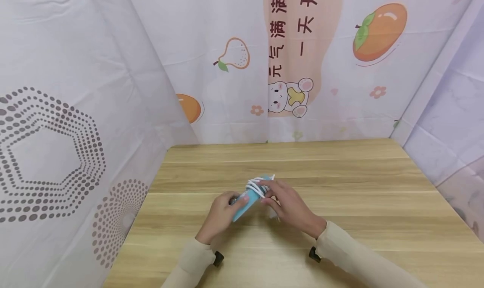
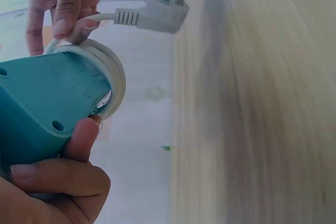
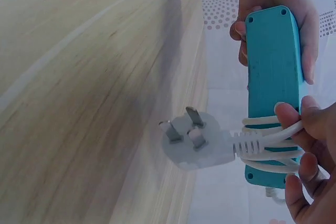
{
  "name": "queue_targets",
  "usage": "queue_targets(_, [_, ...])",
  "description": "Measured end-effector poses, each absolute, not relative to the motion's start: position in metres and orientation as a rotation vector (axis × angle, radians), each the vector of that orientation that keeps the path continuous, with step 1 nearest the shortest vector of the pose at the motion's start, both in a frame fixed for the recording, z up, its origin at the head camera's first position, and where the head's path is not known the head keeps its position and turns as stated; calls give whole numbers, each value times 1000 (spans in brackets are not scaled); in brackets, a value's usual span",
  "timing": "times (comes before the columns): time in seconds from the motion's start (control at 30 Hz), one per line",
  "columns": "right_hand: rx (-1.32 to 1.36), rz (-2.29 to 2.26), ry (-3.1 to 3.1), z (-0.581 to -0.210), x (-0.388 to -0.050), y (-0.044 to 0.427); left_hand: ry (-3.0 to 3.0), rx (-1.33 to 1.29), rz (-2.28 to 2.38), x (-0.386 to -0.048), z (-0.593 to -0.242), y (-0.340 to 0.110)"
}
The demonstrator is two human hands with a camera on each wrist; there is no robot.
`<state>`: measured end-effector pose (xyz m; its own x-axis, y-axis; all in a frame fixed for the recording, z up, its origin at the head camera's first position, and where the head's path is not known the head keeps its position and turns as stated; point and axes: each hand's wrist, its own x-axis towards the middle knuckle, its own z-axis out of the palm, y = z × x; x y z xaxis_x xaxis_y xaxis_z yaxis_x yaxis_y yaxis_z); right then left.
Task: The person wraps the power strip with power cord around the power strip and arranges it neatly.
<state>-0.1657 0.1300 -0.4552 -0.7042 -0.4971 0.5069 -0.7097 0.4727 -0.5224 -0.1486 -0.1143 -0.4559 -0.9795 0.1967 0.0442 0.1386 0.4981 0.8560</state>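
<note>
A teal power strip (image 1: 243, 210) is held tilted above the table, with several turns of its white cord (image 3: 270, 165) wound around one end. My left hand (image 1: 221, 212) grips the other end, thumb on top and fingers beneath. My right hand (image 1: 289, 204) pinches the cord close to the wound turns, as the right wrist view shows. Beyond those fingers a white three-pin plug (image 3: 197, 141) hangs free on a short length of cord. In the left wrist view the strip's underside (image 2: 52, 93) with its screw holes faces the camera.
The hands work over a wood-grain table (image 1: 340, 187). White printed curtains (image 1: 227, 23) stand along its back and both sides. Each sleeve has a small black device (image 1: 218, 258) near the wrist.
</note>
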Motion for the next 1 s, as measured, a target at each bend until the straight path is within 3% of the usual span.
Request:
queue_targets(0.27, [1036, 1207, -2379, -459, -167, 127, 2387, 136, 1796, -146, -442, -117])
queue_targets(1.0, [766, 1281, -2318, -453, -156, 117, 1964, 125, 2052, -144, -442, -119])
